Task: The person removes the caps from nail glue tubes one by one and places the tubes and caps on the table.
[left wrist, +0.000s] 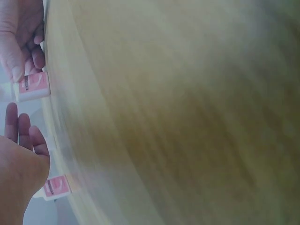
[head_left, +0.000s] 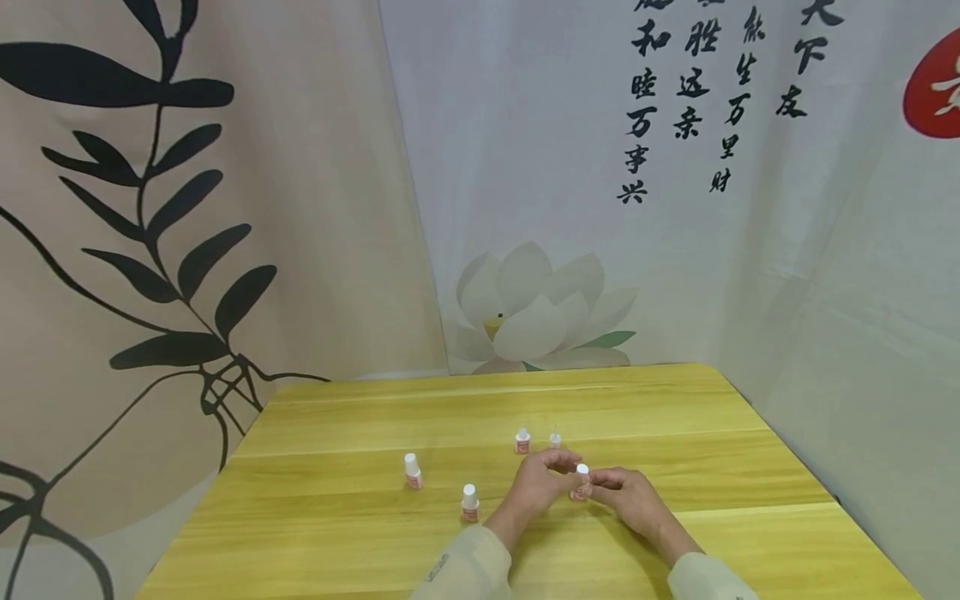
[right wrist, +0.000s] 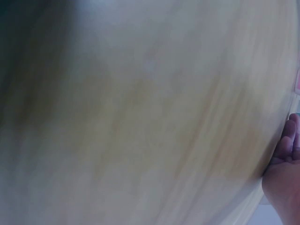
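Note:
A small white bottle with a pink label (head_left: 581, 483) and a white cap stands between the two hands on the wooden table. My right hand (head_left: 626, 498) pinches it from the right; in the left wrist view that thumb lies against the bottle (left wrist: 33, 86). On its other side is my left hand (head_left: 542, 483), fingers loosely extended, with a gap between them and the bottle in the left wrist view. Little of my right hand (right wrist: 288, 164) shows in the right wrist view, at the right edge.
Behind the left hand stand a capped bottle (head_left: 522, 442) and one with a thin tip (head_left: 555, 440). Two more capped bottles are to the left, one farther back (head_left: 413, 472) and one nearer (head_left: 470, 503). A printed cloth (head_left: 345, 208) hangs beyond the table (head_left: 337, 533).

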A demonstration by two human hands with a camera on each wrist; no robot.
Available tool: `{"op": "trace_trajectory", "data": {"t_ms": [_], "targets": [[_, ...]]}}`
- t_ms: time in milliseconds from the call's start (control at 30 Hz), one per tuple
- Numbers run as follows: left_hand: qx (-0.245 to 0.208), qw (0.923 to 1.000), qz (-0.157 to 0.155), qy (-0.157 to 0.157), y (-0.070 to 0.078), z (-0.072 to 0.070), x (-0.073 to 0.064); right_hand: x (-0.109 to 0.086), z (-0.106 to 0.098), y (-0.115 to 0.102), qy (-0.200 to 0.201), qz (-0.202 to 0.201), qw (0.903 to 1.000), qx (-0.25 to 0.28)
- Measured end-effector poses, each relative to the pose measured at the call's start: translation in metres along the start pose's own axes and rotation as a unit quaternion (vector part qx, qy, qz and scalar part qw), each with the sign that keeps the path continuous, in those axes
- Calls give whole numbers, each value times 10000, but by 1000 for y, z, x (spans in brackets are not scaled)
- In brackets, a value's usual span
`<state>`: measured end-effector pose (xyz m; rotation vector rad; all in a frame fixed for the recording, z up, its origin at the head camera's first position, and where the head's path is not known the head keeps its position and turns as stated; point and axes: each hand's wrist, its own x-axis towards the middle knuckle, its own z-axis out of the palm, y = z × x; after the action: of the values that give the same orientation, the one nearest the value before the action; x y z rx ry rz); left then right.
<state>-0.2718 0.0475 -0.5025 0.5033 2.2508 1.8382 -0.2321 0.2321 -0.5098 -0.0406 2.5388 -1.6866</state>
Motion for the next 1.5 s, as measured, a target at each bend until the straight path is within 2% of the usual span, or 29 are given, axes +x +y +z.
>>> {"op": "trace_trajectory", "data": {"t_ms": [500, 867, 1500], "targets": [[116, 9999, 74, 65, 1, 2, 3, 1, -1, 1, -85, -148, 9999, -14], [-92, 9998, 156, -9, 1, 1, 2, 2, -1, 0, 19, -82, 9999, -138], [-32, 10000, 55, -67, 5, 1, 0, 1, -2, -1, -124, -151, 9998, -41]]}}
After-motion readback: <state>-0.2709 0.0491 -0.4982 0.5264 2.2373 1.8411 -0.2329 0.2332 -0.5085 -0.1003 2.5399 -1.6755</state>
